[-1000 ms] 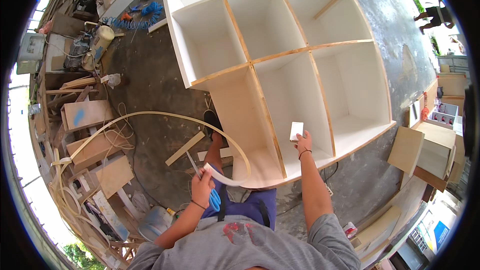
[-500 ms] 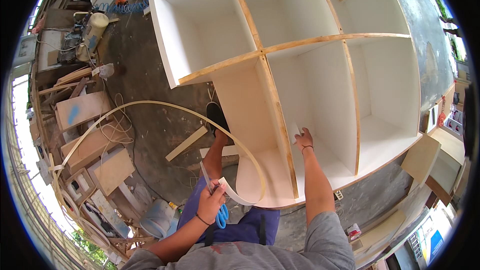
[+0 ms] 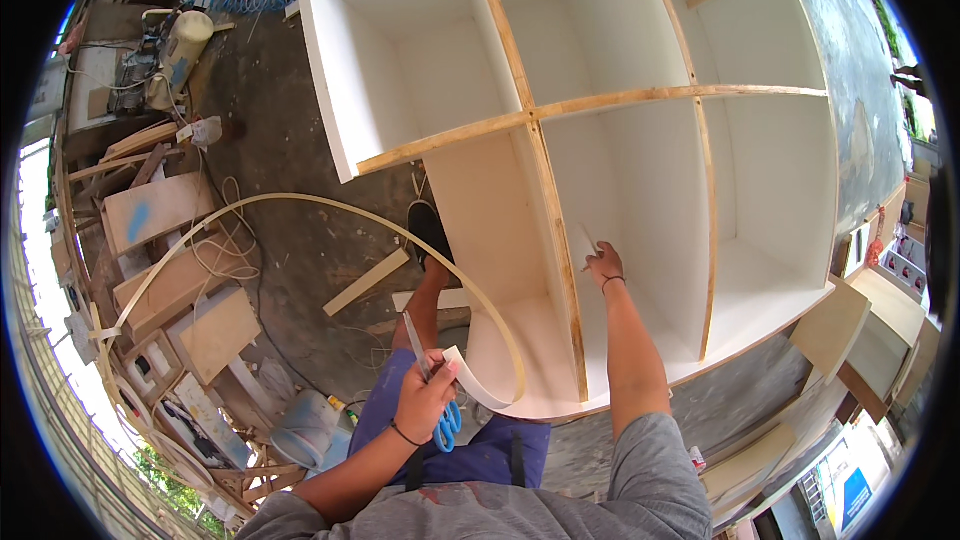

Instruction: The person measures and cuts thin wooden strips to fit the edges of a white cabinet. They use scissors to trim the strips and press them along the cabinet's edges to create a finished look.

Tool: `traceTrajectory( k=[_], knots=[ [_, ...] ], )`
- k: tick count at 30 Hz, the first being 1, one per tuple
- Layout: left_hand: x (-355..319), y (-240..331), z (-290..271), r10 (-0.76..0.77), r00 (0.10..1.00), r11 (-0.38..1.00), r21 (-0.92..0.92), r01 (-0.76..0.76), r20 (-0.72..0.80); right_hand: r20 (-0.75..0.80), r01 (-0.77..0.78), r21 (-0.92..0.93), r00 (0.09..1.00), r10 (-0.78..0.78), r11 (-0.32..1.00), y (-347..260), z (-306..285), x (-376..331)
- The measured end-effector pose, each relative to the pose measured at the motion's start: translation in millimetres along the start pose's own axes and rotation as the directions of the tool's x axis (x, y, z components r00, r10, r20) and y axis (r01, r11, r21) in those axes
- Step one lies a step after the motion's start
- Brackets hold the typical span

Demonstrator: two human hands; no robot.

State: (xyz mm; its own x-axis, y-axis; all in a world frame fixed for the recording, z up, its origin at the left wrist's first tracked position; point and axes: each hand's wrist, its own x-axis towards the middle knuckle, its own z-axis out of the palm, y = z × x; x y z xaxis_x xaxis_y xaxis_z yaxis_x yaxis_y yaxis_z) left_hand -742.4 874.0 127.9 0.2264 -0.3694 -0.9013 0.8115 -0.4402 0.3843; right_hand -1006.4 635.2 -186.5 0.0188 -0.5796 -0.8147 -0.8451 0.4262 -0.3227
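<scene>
My left hand is closed around scissors with blue handles, their blades pointing up and away from me. The same hand pinches the end of a long, pale edging strip. From there the strip curls right, then arches far over to the left. My right hand reaches into the near middle compartment of a big white cabinet with bare wooden front edges. Between its fingers is a thin white piece, which looks like a short bit of strip, seen nearly edge-on.
Wood offcuts lie on the dark floor beside my foot. At the left are stacked boards, a loose cable, a bucket and an air compressor. More panels stand at the right.
The white piece in my right hand has turned from showing its flat side to nearly edge-on. My left hand keeps the scissors and strip end. The whole view has shifted slightly.
</scene>
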Motion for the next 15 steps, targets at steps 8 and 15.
traceTrajectory(
  k=[8, 15],
  knots=[
    [2.3, -1.0, -1.1, -0.008, 1.0, 1.0, 0.006, 0.009, -0.027, 0.021, -0.004, -0.062, 1.0, 0.005, 0.998, -5.6, 9.5, 6.7],
    [4.2, -0.3, 2.2, -0.009, 1.0, 1.0, 0.01, 0.009, -0.006, -0.017, 0.01, -0.025, 1.0, -0.01, 1.0, 16.4, 14.9, 21.4]
  ],
)
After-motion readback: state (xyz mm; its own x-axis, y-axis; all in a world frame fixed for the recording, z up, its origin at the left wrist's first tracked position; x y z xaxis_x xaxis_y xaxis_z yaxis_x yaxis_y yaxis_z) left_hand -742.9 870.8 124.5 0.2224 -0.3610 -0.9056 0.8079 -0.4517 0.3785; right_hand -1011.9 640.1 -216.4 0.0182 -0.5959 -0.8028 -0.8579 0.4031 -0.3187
